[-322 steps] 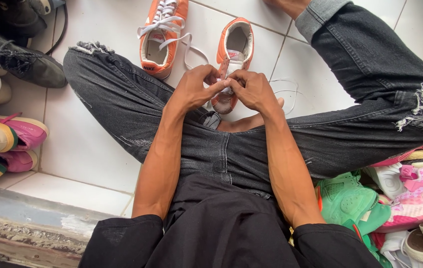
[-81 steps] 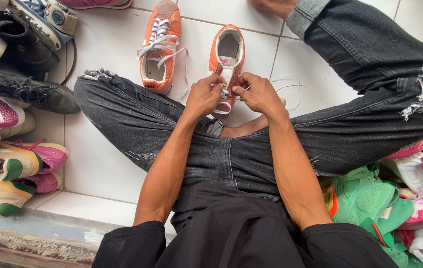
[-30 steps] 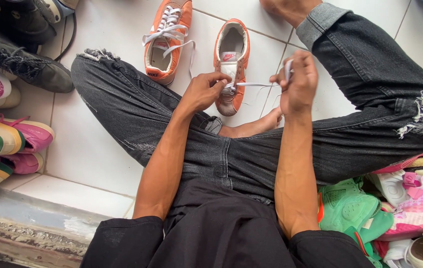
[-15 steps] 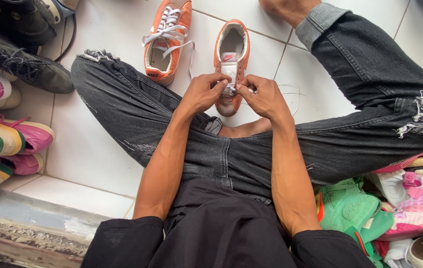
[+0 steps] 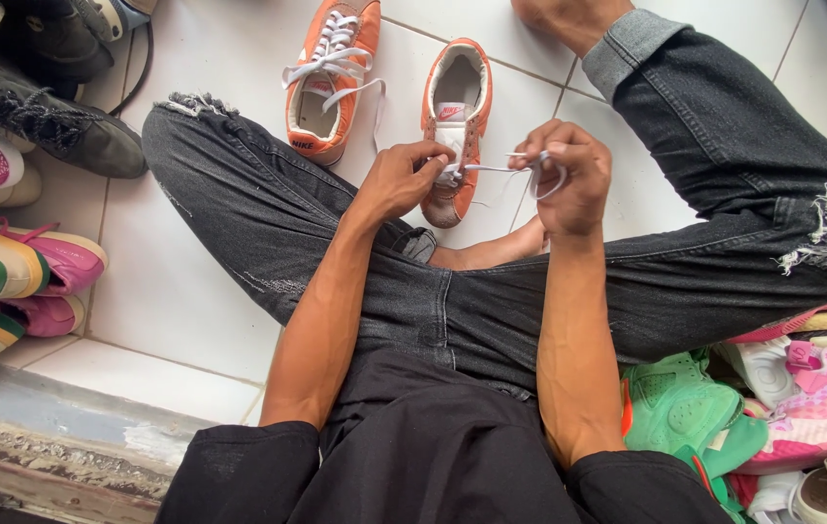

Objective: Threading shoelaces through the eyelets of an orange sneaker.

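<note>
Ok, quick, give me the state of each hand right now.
Left hand: pinched shut on the white lace at the orange shoe.
Right hand: closed on the white lace, pulling it taut.

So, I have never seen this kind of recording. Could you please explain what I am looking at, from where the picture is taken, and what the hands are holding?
There is no machine here. A person wears a camera on the head, so the one picture looks down at their own arms and crossed legs in dark grey jeans, sitting on a white tiled floor.

The left hand presses on the orange shoe in front, where its lace holes are. The right hand has its grip shut on a white lace, stretched taut from that shoe.

A second orange shoe, already laced, lies beside it. More shoes are piled around: a black one and pink ones on the left, green and pink ones on the right.
</note>
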